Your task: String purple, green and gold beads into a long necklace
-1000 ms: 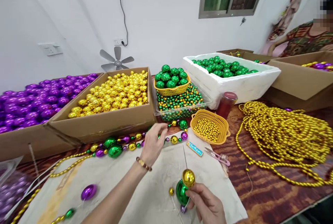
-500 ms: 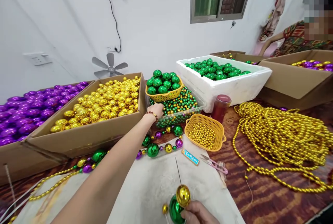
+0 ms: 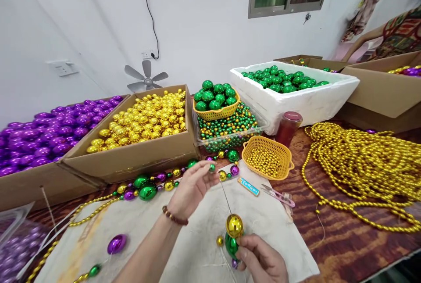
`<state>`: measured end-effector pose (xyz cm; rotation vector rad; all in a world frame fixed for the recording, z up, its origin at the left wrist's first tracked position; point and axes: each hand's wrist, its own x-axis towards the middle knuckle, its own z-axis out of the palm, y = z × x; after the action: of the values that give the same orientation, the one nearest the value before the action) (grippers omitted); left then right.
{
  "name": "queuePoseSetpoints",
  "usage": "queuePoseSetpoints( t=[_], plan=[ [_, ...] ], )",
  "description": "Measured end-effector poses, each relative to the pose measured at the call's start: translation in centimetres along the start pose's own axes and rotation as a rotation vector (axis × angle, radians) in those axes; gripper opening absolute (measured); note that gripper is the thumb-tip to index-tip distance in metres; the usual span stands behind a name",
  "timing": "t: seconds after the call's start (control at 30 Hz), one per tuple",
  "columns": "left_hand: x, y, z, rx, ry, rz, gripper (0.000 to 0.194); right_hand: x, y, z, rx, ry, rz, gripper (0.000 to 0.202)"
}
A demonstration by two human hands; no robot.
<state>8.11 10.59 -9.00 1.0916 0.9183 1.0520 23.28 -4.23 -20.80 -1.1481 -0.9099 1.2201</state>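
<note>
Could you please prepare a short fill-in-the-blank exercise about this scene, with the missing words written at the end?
1. The left hand holds a small bead whose colour is ____.
2. The needle near the right hand sticks up from a large bead coloured ____.
3. The cardboard box at far left is filled with beads that are ____.
4. Behind the box of gold beads shows a grey bladed ____.

Missing words: green; gold; purple; fan.
</note>
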Motion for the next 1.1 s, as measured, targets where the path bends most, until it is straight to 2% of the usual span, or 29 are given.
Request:
queuePoseSetpoints(
  t=[0.07,0.13,0.27,0.4,0.53,0.7,0.9,1.0,1.1],
  plan=[
    [-2.7,-1.5,-0.2,-0.354,0.01,-0.124,0.022,-0.2,-0.3,0.1,-0.028,-0.038,-0.035,0.032],
    [-4.1,-2.3,-0.3,-0.514,0.029,-0.164,0.023,-0.4,-0.6,0.1,-0.051,-0.057,-0.048,0.03],
    [-4.7,-2.5,-0.5,-0.618,0.081,-0.147,0.023,-0.9,-1.1,0.4,-0.078,-0.048,-0.025,0.029],
    [-4.8,-2.5,-0.7,-0.644,0.146,-0.118,0.018,-1.1,-1.4,0.7,-0.094,-0.035,-0.015,0.032],
    [-5.0,-2.7,-0.9,-0.651,0.16,-0.109,0.018,-1.1,-1.7,0.9,-0.099,-0.032,-0.005,0.032],
    [-5.1,-2.6,-1.1,-0.592,0.156,-0.085,0.02,-1.3,-1.7,1.0,-0.126,-0.038,0.065,0.038],
    [-5.5,-2.7,-0.7,-0.328,0.143,-0.042,0.029,-1.0,-1.9,1.3,-0.068,-0.014,0.098,0.043],
    [-6.5,-2.9,0.0,-0.175,0.047,-0.043,0.034,-0.6,-2.0,1.4,-0.026,-0.011,0.095,0.041],
    [-7.8,-3.3,0.1,-0.018,-0.013,-0.056,0.028,-0.4,-1.5,1.4,0.018,0.033,0.118,0.041]
  ],
)
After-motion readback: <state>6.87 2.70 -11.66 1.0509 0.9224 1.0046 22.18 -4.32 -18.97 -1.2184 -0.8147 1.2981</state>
